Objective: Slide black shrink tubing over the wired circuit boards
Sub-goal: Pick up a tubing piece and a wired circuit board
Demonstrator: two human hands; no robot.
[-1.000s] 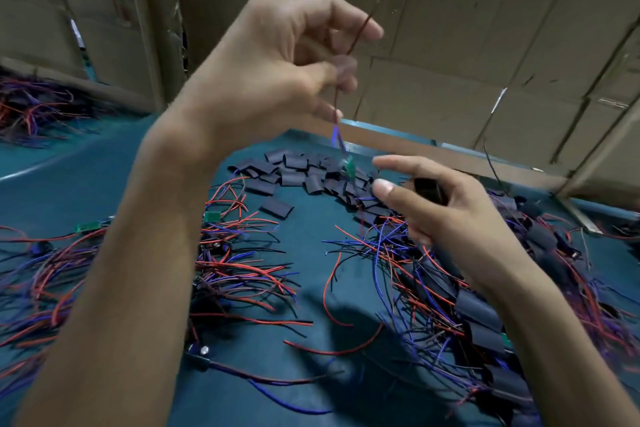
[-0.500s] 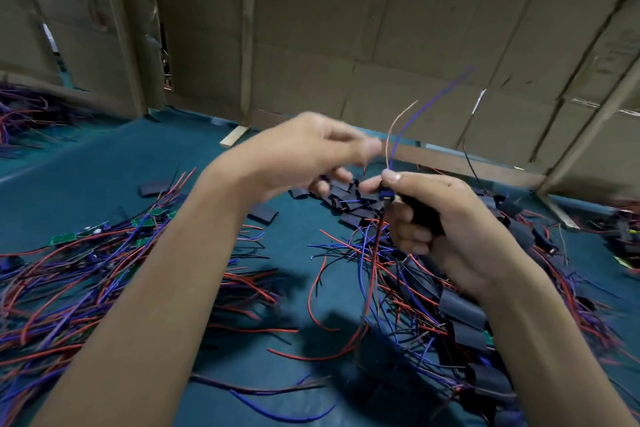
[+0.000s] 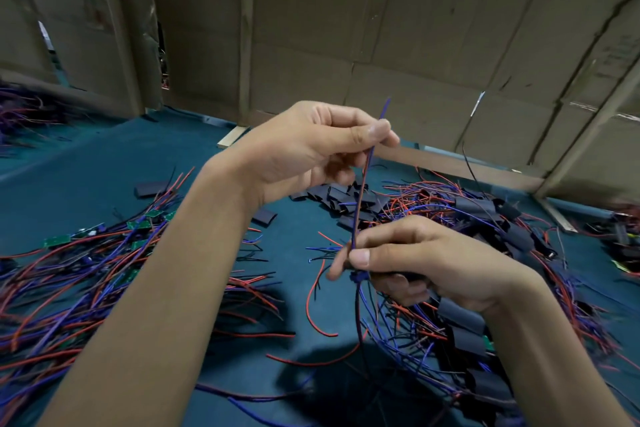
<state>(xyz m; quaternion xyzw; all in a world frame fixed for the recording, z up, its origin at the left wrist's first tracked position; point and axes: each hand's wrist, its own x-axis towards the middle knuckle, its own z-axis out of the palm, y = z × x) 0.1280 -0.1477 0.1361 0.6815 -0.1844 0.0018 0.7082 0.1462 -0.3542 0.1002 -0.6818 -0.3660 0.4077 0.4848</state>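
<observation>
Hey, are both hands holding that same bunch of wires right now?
Yes, the left hand pinches the wires near their top and the right hand grips them lower down.

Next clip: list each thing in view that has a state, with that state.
Left hand: pinches the wire bundle near its top.
Right hand: grips the bundle lower down.
Wire bundle: taut between the hands.
Loose tubing pieces: piled on the mat, empty.
Bare boards: lying unsleeved.
Sleeved boards: covered, heaped.
</observation>
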